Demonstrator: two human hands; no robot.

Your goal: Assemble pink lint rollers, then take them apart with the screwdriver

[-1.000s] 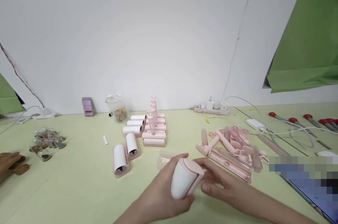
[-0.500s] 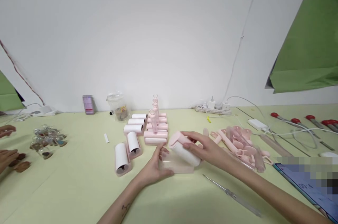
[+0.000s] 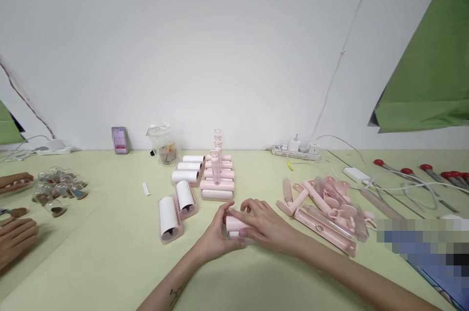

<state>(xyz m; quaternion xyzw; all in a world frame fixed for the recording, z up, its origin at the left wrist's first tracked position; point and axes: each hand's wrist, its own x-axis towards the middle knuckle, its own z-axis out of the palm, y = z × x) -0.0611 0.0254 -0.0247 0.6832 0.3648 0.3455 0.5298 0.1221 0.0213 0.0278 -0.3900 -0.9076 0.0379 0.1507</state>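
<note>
Both my hands meet over a white lint roll with a pink end (image 3: 234,224) low on the pale green table (image 3: 110,262). My left hand (image 3: 216,237) cups its left side and holds a clear cover under it. My right hand (image 3: 266,225) lies over the top, fingers curled round it, hiding most of the roll. Just beyond stand two rolls in pink holders (image 3: 176,208) and a stack of pink and white rolls with heart-topped handles (image 3: 214,174).
A heap of pink handles and clear covers (image 3: 326,203) lies to the right. A power strip (image 3: 296,150), white cables and red-handled tools (image 3: 421,171) are at the back right. Another person's hands (image 3: 14,233) and small glass bottles (image 3: 58,193) are at the left.
The roll went from my left hand to my right, then down onto the clear cover on the table. Both hands now close over it, nearer the stack.
</note>
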